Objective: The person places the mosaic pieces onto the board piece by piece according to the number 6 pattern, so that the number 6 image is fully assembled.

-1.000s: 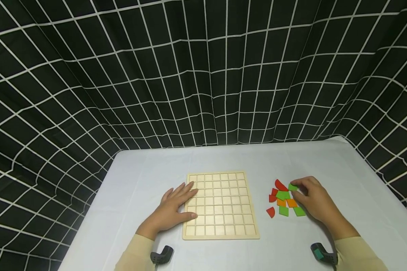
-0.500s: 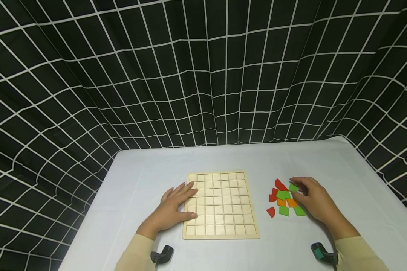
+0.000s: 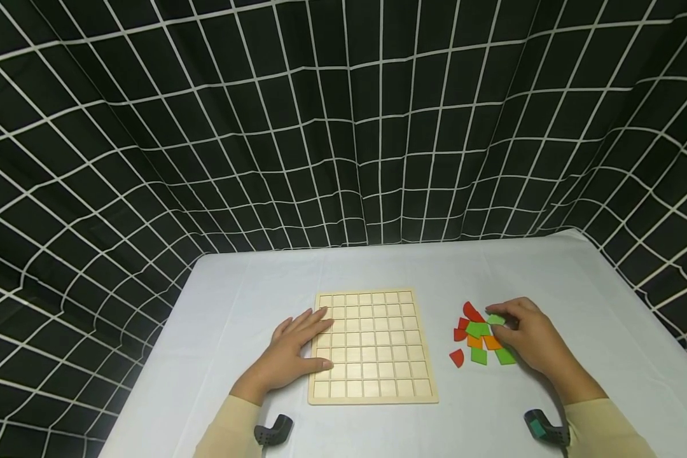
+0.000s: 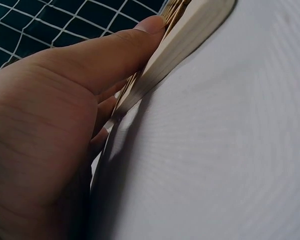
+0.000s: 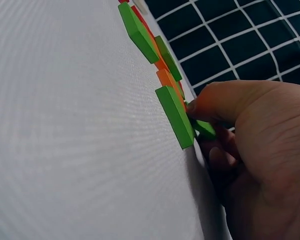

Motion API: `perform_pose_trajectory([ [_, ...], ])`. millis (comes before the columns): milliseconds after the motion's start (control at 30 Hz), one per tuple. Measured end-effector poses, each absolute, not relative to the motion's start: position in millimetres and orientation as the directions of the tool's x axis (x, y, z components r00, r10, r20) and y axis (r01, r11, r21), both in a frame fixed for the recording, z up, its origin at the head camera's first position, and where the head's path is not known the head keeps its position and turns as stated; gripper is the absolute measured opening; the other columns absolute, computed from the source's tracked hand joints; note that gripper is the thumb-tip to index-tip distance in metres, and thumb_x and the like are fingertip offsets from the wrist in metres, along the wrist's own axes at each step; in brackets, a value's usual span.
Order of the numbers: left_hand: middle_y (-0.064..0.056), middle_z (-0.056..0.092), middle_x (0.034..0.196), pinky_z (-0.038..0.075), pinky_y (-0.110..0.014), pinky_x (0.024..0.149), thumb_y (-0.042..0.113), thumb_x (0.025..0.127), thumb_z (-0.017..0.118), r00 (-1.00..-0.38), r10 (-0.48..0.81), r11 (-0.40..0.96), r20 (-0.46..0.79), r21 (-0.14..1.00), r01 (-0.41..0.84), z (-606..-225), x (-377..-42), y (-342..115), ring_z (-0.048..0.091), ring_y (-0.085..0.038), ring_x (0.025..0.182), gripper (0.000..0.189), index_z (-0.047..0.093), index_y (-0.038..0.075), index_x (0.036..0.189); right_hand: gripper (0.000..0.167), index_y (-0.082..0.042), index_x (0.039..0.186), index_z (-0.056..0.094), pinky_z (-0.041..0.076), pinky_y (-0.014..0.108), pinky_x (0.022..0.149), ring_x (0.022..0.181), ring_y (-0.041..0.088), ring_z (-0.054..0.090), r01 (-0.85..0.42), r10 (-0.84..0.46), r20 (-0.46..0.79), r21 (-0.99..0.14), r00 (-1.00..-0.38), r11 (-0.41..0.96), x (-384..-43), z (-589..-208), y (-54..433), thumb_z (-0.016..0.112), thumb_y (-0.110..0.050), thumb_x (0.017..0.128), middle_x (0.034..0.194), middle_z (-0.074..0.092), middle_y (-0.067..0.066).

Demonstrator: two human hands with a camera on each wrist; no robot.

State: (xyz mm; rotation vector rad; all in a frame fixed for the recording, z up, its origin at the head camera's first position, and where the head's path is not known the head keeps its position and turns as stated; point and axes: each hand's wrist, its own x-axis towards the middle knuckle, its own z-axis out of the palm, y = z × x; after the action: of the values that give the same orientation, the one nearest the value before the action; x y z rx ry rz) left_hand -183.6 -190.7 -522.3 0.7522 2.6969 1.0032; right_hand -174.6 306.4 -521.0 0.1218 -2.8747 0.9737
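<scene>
1. Tile of flat, bright green material with straight angled edges [image 3: 495, 319] lies at the far right corner of a loose cluster, to the right of the board; whether it touches the tabletop, I cannot tell.
2. The right hand [image 3: 528, 331] pinches this tile between thumb and fingertips, its other fingers curled beneath the palm in the right wrist view.
3. Nearest to it are a red rounded piece like a half disc [image 3: 473, 312], a green angular group [image 3: 478, 329] in the middle, and an orange four-sided piece [image 3: 493, 342] beside a second orange piece [image 3: 474, 341].
4. Closer to the person lie a green slanted tile [image 3: 506, 356] and a green squarish tile [image 3: 478, 356]; a red wedge with a curved edge [image 3: 457, 358] sits apart at lower left, below small red pieces [image 3: 460, 334].
5. The left hand [image 3: 289, 356] rests with fingers spread on the left edge of a pale wooden board divided into square cells [image 3: 374, 346].
6. Everything lies on a white-covered table [image 3: 252, 280]; beige sleeves [image 3: 229, 429] and dark wrist devices [image 3: 273, 430] show at the bottom.
7. Beyond hangs a black curtain with white grid lines [image 3: 366, 127].
</scene>
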Motion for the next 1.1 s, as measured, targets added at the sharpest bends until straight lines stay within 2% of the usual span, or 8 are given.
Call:
perform_pose_trajectory([
  [67, 0.001, 0.028, 0.178, -0.002, -0.056, 0.129, 0.05, 0.093, 0.086, -0.86, 0.51, 0.647, 0.021, 0.65, 0.399, -523.0, -183.5, -190.9, 0.017, -0.027, 0.164, 0.086, 0.051, 0.018, 0.165, 0.035, 0.001, 0.129, 0.074, 0.06, 0.048, 0.09, 0.101, 0.035, 0.06, -0.104, -0.04, 0.119, -0.61, -0.992, 0.786, -174.9, -521.0, 306.5, 0.081, -0.005, 0.095, 0.122, 0.065, 0.021],
  [167, 0.001, 0.028, 0.178, -0.002, -0.056, 0.129, 0.05, 0.092, 0.086, -0.863, 0.506, 0.649, 0.023, 0.649, 0.397, -523.4, -183.3, -191.1, 0.017, -0.028, 0.164, 0.086, 0.052, 0.018, 0.165, 0.034, 0.002, 0.131, 0.072, 0.057, 0.065, 0.097, 0.108, 0.043, 0.062, -0.095, -0.03, 0.114, -0.621, -0.993, 0.778, -175.0, -520.5, 306.7, 0.079, -0.005, 0.098, 0.128, 0.066, 0.028],
  [300, 0.001, 0.028, 0.178, -0.002, -0.056, 0.129, 0.051, 0.091, 0.086, -0.866, 0.499, 0.654, 0.019, 0.647, 0.391, -523.3, -182.9, -190.6, 0.017, -0.027, 0.164, 0.087, 0.052, 0.018, 0.164, 0.033, 0.001, 0.132, 0.072, 0.054, 0.069, 0.098, 0.11, 0.046, 0.064, -0.08, -0.002, 0.124, -0.625, -0.992, 0.777, -174.3, -519.8, 306.8, 0.077, -0.006, 0.1, 0.126, 0.069, 0.028],
  [400, 0.001, 0.028, 0.178, -0.002, -0.056, 0.129, 0.052, 0.091, 0.085, -0.868, 0.496, 0.66, 0.014, 0.644, 0.387, -523.0, -182.5, -190.0, 0.017, -0.027, 0.164, 0.086, 0.052, 0.019, 0.164, 0.033, -0.002, 0.131, 0.072, 0.058, 0.06, 0.09, 0.101, 0.04, 0.065, -0.078, 0.022, 0.151, -0.623, -0.988, 0.778, -173.5, -519.8, 306.6, 0.08, -0.007, 0.099, 0.113, 0.072, 0.02],
  [467, 0.002, 0.028, 0.178, -0.002, -0.056, 0.129, 0.052, 0.091, 0.085, -0.869, 0.495, 0.661, 0.012, 0.644, 0.385, -522.8, -182.2, -189.7, 0.017, -0.027, 0.164, 0.086, 0.052, 0.02, 0.164, 0.033, -0.004, 0.129, 0.073, 0.058, 0.047, 0.085, 0.095, 0.034, 0.064, -0.078, 0.04, 0.172, -0.623, -0.984, 0.778, -173.1, -520.0, 306.5, 0.082, -0.008, 0.098, 0.105, 0.073, 0.013],
  [633, 0.003, 0.028, 0.177, -0.002, -0.056, 0.129, 0.053, 0.091, 0.085, -0.871, 0.491, 0.658, 0.007, 0.651, 0.377, -523.5, -182.1, -189.5, 0.016, -0.026, 0.164, 0.086, 0.052, 0.021, 0.164, 0.028, -0.005, 0.125, 0.075, 0.048, 0.019, 0.076, 0.094, 0.03, 0.063, -0.084, 0.06, 0.198, -0.646, -0.978, 0.759, -172.1, -519.5, 306.8, 0.083, -0.008, 0.098, 0.1, 0.072, 0.007],
  [867, 0.002, 0.028, 0.178, -0.001, -0.057, 0.129, 0.054, 0.091, 0.085, -0.868, 0.497, 0.658, 0.01, 0.648, 0.385, -522.9, -182.7, -190.1, 0.016, -0.027, 0.164, 0.087, 0.052, 0.021, 0.164, 0.027, -0.006, 0.128, 0.075, 0.049, 0.021, 0.079, 0.101, 0.032, 0.063, -0.054, 0.088, 0.173, -0.68, -0.981, 0.731, -170.4, -516.8, 307.2, 0.078, -0.017, 0.103, 0.108, 0.072, 0.011],
  [1100, 0.002, 0.029, 0.177, -0.001, -0.057, 0.129, 0.055, 0.09, 0.085, -0.869, 0.494, 0.655, 0.023, 0.648, 0.389, -524.1, -183.7, -191.0, 0.017, -0.027, 0.164, 0.087, 0.053, 0.02, 0.164, 0.03, -0.006, 0.132, 0.075, 0.046, 0.005, 0.079, 0.109, 0.035, 0.064, -0.037, 0.104, 0.144, -0.74, -0.984, 0.672, -169.2, -510.6, 306.3, 0.074, -0.023, 0.107, 0.117, 0.073, 0.016],
])
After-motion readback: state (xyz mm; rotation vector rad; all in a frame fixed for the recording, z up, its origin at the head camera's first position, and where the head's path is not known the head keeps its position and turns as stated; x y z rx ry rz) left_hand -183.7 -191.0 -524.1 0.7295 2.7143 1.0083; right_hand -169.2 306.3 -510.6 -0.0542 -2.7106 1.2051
